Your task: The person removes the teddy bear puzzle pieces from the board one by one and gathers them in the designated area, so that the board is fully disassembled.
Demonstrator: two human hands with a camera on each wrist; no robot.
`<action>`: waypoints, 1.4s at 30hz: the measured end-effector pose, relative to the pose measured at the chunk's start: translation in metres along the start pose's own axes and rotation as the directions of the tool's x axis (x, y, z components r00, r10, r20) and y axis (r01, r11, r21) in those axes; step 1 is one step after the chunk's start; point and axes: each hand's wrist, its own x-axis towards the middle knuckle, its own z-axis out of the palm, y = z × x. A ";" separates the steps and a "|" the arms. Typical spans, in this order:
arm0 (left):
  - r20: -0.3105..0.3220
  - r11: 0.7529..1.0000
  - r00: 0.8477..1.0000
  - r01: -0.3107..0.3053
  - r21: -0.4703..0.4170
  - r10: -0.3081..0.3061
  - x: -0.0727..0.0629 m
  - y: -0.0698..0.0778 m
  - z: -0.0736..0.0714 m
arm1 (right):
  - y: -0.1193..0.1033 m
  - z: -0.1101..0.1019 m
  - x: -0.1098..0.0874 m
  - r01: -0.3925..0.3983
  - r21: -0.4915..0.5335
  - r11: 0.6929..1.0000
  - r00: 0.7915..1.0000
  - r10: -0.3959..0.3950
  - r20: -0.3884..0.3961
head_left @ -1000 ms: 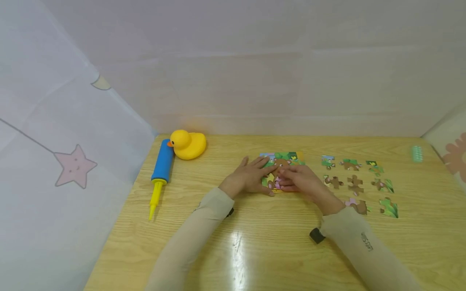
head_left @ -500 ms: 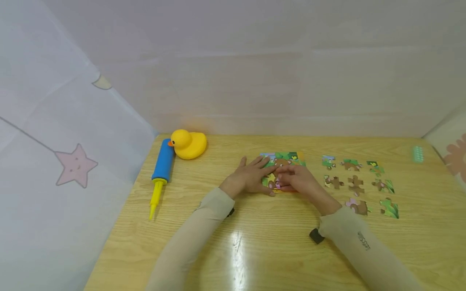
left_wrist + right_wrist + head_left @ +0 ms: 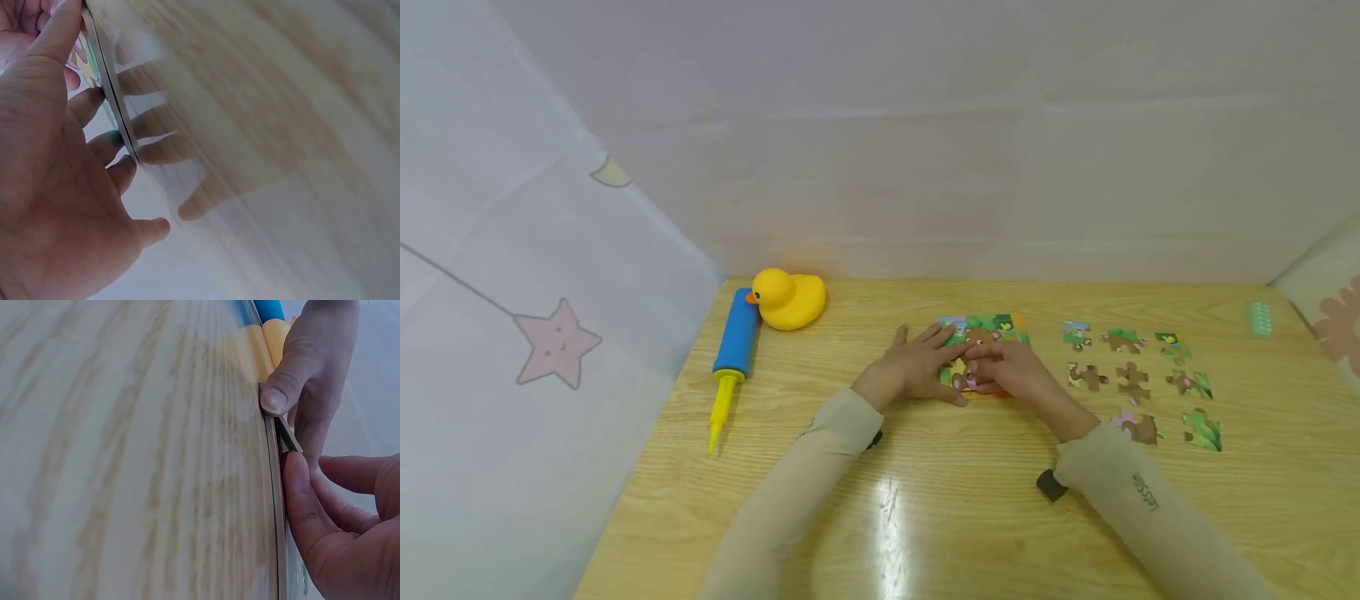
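In the head view, a puzzle board [image 3: 1015, 327] printed with a brown bear lies on the table under both hands. My left hand [image 3: 913, 367] rests across its left side with fingers spread, the thumb at the near edge. My right hand [image 3: 1011, 372] bends over the board's middle, fingers curled, pinching a jigsaw piece. That jigsaw piece [image 3: 289, 435] shows edge-on in the right wrist view, one end tilted up off the board, near the left thumb; its picture is hidden. The left wrist view shows the left fingers [image 3: 87, 106] along the board's edge.
Several loose jigsaw pieces [image 3: 1132, 382] lie in rows to the right of the board. A yellow rubber duck [image 3: 790, 300] and a blue hand pump [image 3: 737, 333] with a yellow nozzle stand at the back left. A small pale green object [image 3: 1261, 319] lies at the far right.
My right hand has shifted slightly left over the board, its fingers still curled. The left hand stays in place, and the loose jigsaw pieces have not moved.
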 end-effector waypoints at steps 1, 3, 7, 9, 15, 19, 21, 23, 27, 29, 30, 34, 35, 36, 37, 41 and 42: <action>0.001 1.000 1.000 0.000 0.001 0.000 0.000 0.000 0.000 | 0.000 0.000 0.000 -0.001 0.010 1.000 1.000 0.001 0.003; 0.005 1.000 1.000 -0.004 0.002 0.004 0.000 0.001 -0.001 | 0.001 -0.001 0.001 -0.005 0.012 1.000 1.000 0.005 0.011; 0.013 1.000 1.000 -0.007 0.009 0.007 0.000 0.002 -0.002 | 0.002 -0.001 0.001 -0.010 0.017 1.000 1.000 0.010 0.022; 0.012 1.000 1.000 -0.006 0.011 0.006 0.000 0.003 -0.002 | 0.002 0.000 0.001 -0.007 0.019 1.000 1.000 0.007 0.023; 0.002 1.000 1.000 -0.009 0.016 0.009 0.002 0.001 0.000 | 0.003 0.002 0.001 0.007 0.014 1.000 1.000 -0.007 0.028; -0.004 1.000 1.000 -0.010 0.010 0.010 0.003 0.001 0.001 | 0.005 0.003 0.002 0.010 0.016 1.000 1.000 -0.011 0.017; -0.003 1.000 1.000 -0.010 0.010 0.010 0.004 0.001 0.001 | 0.005 0.002 0.002 0.007 0.021 1.000 1.000 -0.007 0.012; 0.002 1.000 1.000 -0.010 0.011 0.010 0.004 0.001 0.001 | 0.006 0.002 0.001 0.002 0.024 1.000 1.000 -0.003 0.012; 0.005 1.000 1.000 -0.016 0.005 0.016 0.004 0.001 0.001 | 0.010 -0.001 0.000 -0.002 0.037 0.999 1.000 0.001 0.013; 0.004 1.000 1.000 -0.017 0.005 0.017 0.004 0.001 0.001 | 0.012 -0.003 -0.002 0.002 0.040 0.999 1.000 -0.003 0.014; 0.002 1.000 1.000 -0.017 0.003 0.017 0.003 0.001 0.001 | 0.013 -0.004 -0.002 0.004 0.045 0.999 1.000 -0.005 0.012; 0.006 1.000 1.000 -0.006 -0.006 0.006 0.001 0.002 0.000 | 0.016 -0.009 -0.006 0.005 0.076 0.997 1.000 -0.005 0.003; 0.007 1.000 1.000 -0.002 -0.012 0.002 0.001 0.002 -0.001 | 0.017 -0.011 -0.007 0.001 0.092 0.996 1.000 -0.001 0.001; 0.007 1.000 1.000 0.001 -0.018 0.000 0.000 0.002 -0.001 | 0.017 -0.012 -0.008 -0.001 0.108 0.994 1.000 0.001 -0.002; 0.009 1.000 1.000 0.004 -0.018 -0.004 0.000 0.003 -0.001 | 0.017 -0.014 -0.009 -0.003 0.120 0.993 1.000 0.003 -0.004; 0.005 1.000 1.000 0.009 -0.018 -0.008 0.000 0.002 -0.002 | 0.017 -0.022 -0.013 -0.014 0.150 0.989 1.000 0.018 -0.022; 0.004 1.000 1.000 0.009 -0.015 -0.009 0.000 0.001 -0.001 | 0.018 -0.024 -0.014 -0.013 0.151 0.988 0.999 0.018 -0.027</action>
